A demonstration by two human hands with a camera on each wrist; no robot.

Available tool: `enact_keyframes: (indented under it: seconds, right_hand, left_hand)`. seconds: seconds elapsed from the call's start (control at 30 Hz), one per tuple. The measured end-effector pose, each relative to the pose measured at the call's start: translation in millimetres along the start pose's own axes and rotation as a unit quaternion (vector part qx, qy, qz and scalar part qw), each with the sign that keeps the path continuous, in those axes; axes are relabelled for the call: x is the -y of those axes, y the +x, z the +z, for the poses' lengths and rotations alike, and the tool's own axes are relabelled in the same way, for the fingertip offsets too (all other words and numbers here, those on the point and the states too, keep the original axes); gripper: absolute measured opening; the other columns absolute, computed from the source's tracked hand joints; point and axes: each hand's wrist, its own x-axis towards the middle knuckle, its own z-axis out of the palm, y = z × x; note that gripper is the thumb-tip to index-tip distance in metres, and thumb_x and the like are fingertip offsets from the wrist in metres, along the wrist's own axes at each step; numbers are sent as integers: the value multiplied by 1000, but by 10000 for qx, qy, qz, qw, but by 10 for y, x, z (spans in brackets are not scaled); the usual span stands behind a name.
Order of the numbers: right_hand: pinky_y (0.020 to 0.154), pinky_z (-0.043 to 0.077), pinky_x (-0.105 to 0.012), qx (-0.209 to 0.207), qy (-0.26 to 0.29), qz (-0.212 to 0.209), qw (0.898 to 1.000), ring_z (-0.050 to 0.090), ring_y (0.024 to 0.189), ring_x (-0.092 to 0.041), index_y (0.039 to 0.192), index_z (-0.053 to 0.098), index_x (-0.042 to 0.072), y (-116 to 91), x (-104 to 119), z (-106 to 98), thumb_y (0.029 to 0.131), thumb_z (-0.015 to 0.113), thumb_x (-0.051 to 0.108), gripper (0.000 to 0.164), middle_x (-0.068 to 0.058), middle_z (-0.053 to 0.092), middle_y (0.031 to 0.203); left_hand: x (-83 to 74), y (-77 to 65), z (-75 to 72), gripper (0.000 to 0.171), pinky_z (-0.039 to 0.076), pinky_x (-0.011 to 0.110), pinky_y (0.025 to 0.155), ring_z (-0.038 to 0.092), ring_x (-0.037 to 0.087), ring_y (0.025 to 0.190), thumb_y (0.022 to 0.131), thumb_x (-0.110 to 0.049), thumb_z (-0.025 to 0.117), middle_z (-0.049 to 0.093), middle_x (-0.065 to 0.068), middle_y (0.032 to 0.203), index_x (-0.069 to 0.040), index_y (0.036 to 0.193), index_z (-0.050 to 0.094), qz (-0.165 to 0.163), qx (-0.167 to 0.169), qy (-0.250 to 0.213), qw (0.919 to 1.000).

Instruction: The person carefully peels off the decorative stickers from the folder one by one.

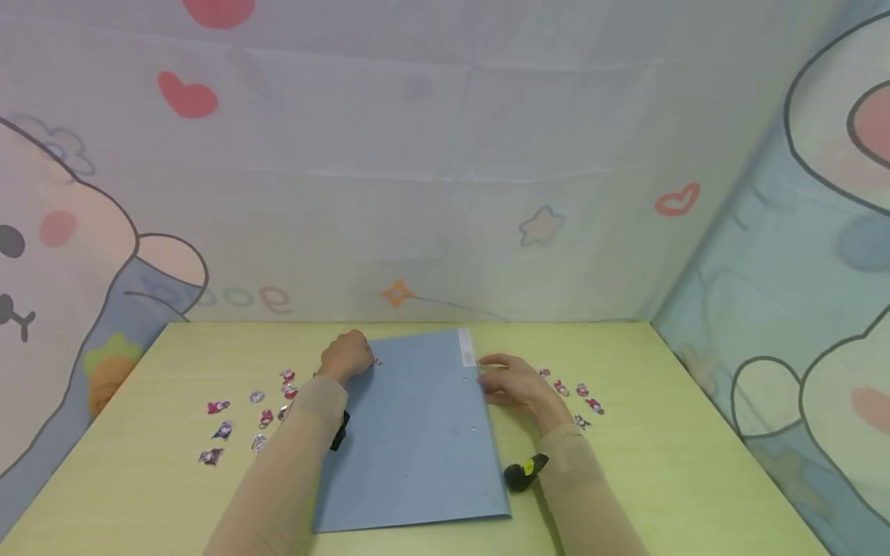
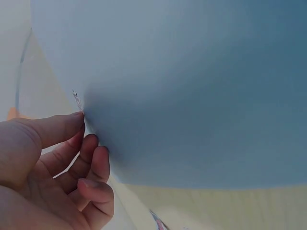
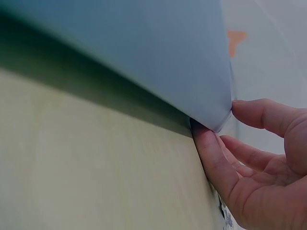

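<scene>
A blue-grey file folder [image 1: 417, 432] lies in front of me, with a white label strip [image 1: 467, 347] at its upper right corner. Near the folder's upper left corner, my left hand [image 1: 348, 355] pinches a small sticker [image 2: 77, 99] between thumb and index finger, and its other fingers curl loosely. The sticker stands edge-on to the left wrist view, right at the folder's surface. My right hand [image 1: 513, 384] grips the folder's right edge, thumb at the spine side and a finger under it. In the right wrist view that folder edge [image 3: 192, 103] is lifted above the table.
Several small cartoon stickers [image 1: 222, 430] are scattered on the yellow table [image 1: 660, 463] left of the folder. More stickers [image 1: 582, 390] lie beyond the right hand. A printed cloth [image 1: 445, 154] hangs behind the table, and another [image 1: 799, 309] at the right.
</scene>
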Motion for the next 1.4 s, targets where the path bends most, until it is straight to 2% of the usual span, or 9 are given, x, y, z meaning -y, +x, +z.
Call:
enact_keyframes:
  seconds: [0.17,0.4,0.73,0.97,1.13,1.27,1.4]
  right_hand:
    - [78,55,-34,3,-100,20,9999,62,95,-25,138,47,0,2,-8,-11,91,63,3,50,-21,60,112]
    - [77,55,-32,-79,-222,50,9997,62,91,-23,138,48,1,-2,-23,-40,91,64,4,50,-19,61,112]
    - [77,55,-33,10,-104,-57,9999,62,94,-25,138,46,-2,11,-49,-23,92,62,2,49,-22,60,112]
    - [75,55,-32,-20,-101,-55,9999,61,94,-25,138,46,-2,23,-43,-43,92,63,4,49,-21,60,111]
    - [75,55,-31,-76,-215,-18,9997,61,94,-25,137,47,-1,28,-36,-60,92,63,5,49,-21,61,111]
    - [75,55,-31,-63,-207,-12,9998,61,94,-24,138,47,0,26,-28,-46,92,63,5,49,-21,61,111]
    - [76,55,-32,-23,-180,-47,9998,61,94,-24,138,46,0,25,-24,-31,92,63,5,49,-21,60,112]
  left_hand:
    - [0,3,19,33,29,31,50,33,16,55,93,-7,47,37,3,61,-12,61,39,32,51,3,10000]
    - [-21,-8,32,25,34,34,54,40,19,61,93,-8,49,46,5,68,-8,69,51,142,64,170,9997]
    - [-9,-43,43,31,32,33,52,35,19,59,94,-5,47,38,4,63,-10,63,41,383,8,300,9988]
    - [40,-69,-15,34,28,29,48,33,16,54,94,-5,46,35,2,60,-11,61,38,504,-109,22,9987]
    - [223,-49,-121,35,26,27,46,30,13,51,92,-5,48,34,-1,57,-13,59,37,553,-186,-182,9981]
    - [432,-64,-264,28,28,27,47,32,13,51,93,-6,47,37,0,59,-11,66,42,492,-119,-344,9981]
    - [643,-118,-441,18,42,29,51,52,17,56,97,-7,49,52,6,69,-4,79,50,430,-81,-704,9966]
